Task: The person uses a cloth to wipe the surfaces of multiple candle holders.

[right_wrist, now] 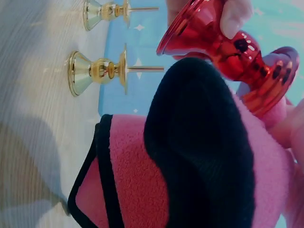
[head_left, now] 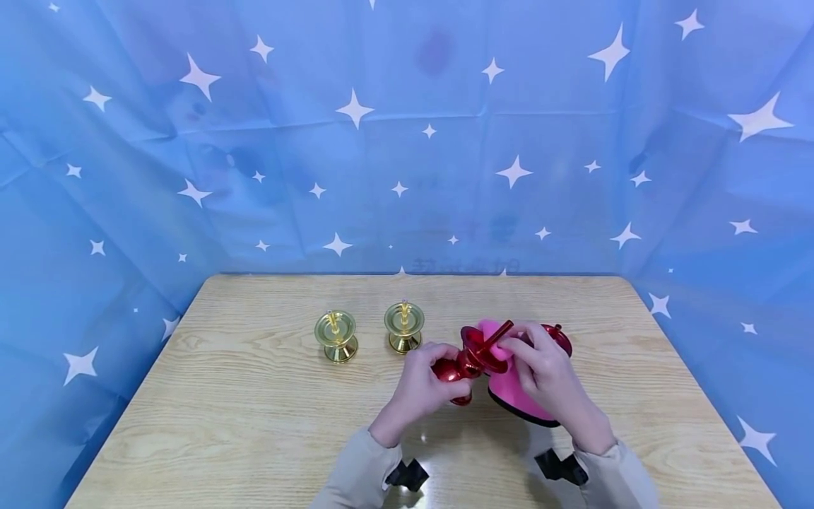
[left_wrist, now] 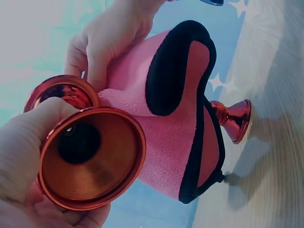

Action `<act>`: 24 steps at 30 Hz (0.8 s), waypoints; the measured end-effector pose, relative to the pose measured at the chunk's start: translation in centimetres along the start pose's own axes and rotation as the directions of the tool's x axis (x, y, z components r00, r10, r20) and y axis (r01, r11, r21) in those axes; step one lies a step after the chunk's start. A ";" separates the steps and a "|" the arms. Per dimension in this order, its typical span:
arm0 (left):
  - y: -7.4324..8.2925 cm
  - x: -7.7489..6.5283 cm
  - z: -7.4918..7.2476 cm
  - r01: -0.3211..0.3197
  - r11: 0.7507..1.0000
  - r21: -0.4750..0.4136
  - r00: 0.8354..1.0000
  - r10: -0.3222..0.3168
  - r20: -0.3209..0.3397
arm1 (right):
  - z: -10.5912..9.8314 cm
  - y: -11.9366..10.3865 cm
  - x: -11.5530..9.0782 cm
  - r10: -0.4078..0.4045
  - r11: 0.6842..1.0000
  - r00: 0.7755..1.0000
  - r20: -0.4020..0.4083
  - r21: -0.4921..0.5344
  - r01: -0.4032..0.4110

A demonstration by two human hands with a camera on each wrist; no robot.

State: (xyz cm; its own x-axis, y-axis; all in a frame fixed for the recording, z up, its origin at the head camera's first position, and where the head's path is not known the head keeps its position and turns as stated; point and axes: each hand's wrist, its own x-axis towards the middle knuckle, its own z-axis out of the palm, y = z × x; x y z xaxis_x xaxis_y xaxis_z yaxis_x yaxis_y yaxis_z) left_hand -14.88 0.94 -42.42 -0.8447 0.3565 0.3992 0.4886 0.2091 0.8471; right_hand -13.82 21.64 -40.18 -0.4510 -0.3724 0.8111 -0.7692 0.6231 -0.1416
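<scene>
The left hand [head_left: 416, 382] grips a red candle holder [head_left: 468, 367] by its body, tilted above the table [head_left: 222, 396] — a hold that seems to leave dish and spike free. The right hand [head_left: 548, 369] pinches the pink cloth [head_left: 516, 396] at that dish, its black-edged remainder hanging below. Farther right, partly hidden, stands a second red holder [head_left: 559, 339]; two gold holders [head_left: 339, 339] [head_left: 405, 326] stand upright to the left — probably kept clear of the cloth.

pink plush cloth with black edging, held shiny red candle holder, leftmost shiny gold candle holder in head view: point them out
Pink plush cloth [left_wrist: 164, 145]: left wrist view, its pink fabric.
Held red candle holder [right_wrist: 232, 64]: right wrist view, its rounded stem.
Leftmost gold candle holder [head_left: 339, 336]: head view, its round dish.
</scene>
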 end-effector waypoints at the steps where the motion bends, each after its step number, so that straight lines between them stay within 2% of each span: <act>1: 0.0 0.0 0.0 0.007 1.000 -0.006 1.000 -0.007 -0.001 | 0.0 0.0 0.0 -0.003 1.000 1.000 0.003 -0.002 0.003; 3: -0.1 0.0 0.1 0.016 1.000 -0.010 1.000 -0.016 -0.016 | 0.0 -0.1 0.0 -0.011 1.000 1.000 0.005 -0.004 0.011; 6: -0.3 0.1 0.1 0.016 0.999 0.030 0.998 -0.014 -0.062 | -0.2 -0.5 0.1 -0.020 1.000 1.000 0.018 -0.007 0.020; 9: -0.6 0.1 0.1 -0.038 0.986 0.162 0.992 0.056 -0.109 | -0.5 -1.1 0.2 -0.015 1.000 0.999 0.043 0.003 0.015; 12: -0.8 0.1 0.2 -0.109 0.946 0.306 0.981 0.152 -0.122 | -0.8 -2.0 0.5 0.017 0.999 0.999 0.038 0.030 -0.018; 15: -0.8 0.2 0.3 -0.160 0.896 0.413 0.964 0.232 -0.131 | -0.9 -3.2 1.0 0.095 0.994 0.995 -0.024 0.052 -0.094; 17: -0.7 0.3 0.3 -0.193 0.861 0.470 0.948 0.288 -0.138 | -0.8 -4.1 1.3 0.166 0.985 0.985 -0.054 0.050 -0.164; 20: -0.3 0.4 0.3 -0.239 0.811 0.534 0.919 0.366 -0.145 | -0.4 -5.4 1.7 0.217 0.976 0.973 -0.074 0.000 -0.218; 22: -0.1 0.5 0.4 -0.259 0.797 0.546 0.905 0.397 -0.150 | -0.1 -6.0 1.9 0.206 0.977 0.976 -0.077 -0.046 -0.210; 24: 0.1 0.5 0.4 -0.260 0.816 0.517 0.905 0.393 -0.164 | 0.0 -6.3 2.0 0.164 0.981 0.983 -0.088 -0.085 -0.172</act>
State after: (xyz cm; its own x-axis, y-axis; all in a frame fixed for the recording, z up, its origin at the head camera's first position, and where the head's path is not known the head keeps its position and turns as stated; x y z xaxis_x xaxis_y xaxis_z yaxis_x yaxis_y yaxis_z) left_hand -15.17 1.44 -42.31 -0.6084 0.2551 0.7515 0.7312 0.5484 0.4058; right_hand -9.91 17.00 -37.64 -0.5297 -0.2032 0.8235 -0.6390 0.7340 -0.2299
